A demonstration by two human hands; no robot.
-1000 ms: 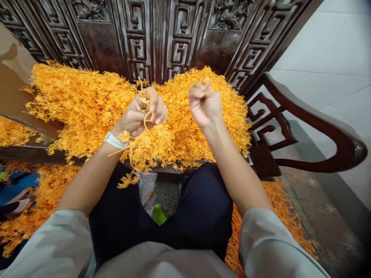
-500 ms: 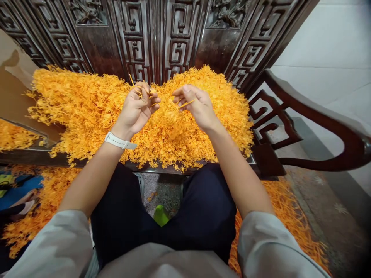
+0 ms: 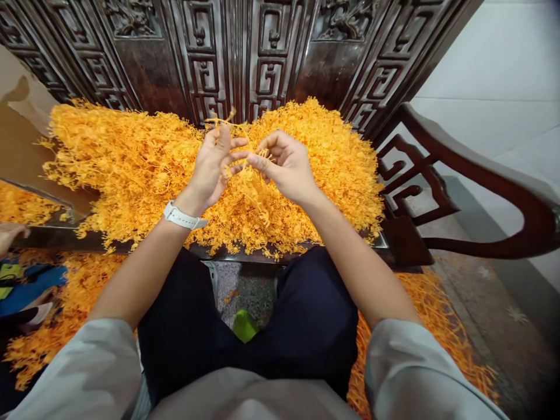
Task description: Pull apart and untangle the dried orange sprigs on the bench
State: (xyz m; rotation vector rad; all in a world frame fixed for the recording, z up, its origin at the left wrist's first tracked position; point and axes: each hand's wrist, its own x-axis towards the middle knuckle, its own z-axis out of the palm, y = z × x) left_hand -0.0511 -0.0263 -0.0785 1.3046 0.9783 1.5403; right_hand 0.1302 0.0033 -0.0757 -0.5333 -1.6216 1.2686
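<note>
My left hand (image 3: 211, 163) is over a big heap of orange, spidery, many-legged pieces (image 3: 144, 169). Its thumb and forefinger pinch a thin orange strand (image 3: 226, 122) with small knobs, while the other fingers stick out to the right. Facing it, my right hand (image 3: 289, 166) is closed, thumb against fingers, on a small orange spidery piece (image 3: 266, 154) whose thin legs poke up between them. The fingertips of both hands nearly meet; whether they touch, I cannot tell. What the pieces are made of is unclear.
The heap lies on a dark wooden bench (image 3: 231, 254) with a carved back (image 3: 236, 58) and a curved armrest (image 3: 476, 157) at right. More orange strands (image 3: 433, 315) lie below. A cardboard piece (image 3: 26, 134) stands at left, near another person's hand (image 3: 12, 236).
My left hand has turned and moved right, its strand now pointing sideways. My right hand has come left and closed its fingers. Another person's hand has appeared at the left edge.
</note>
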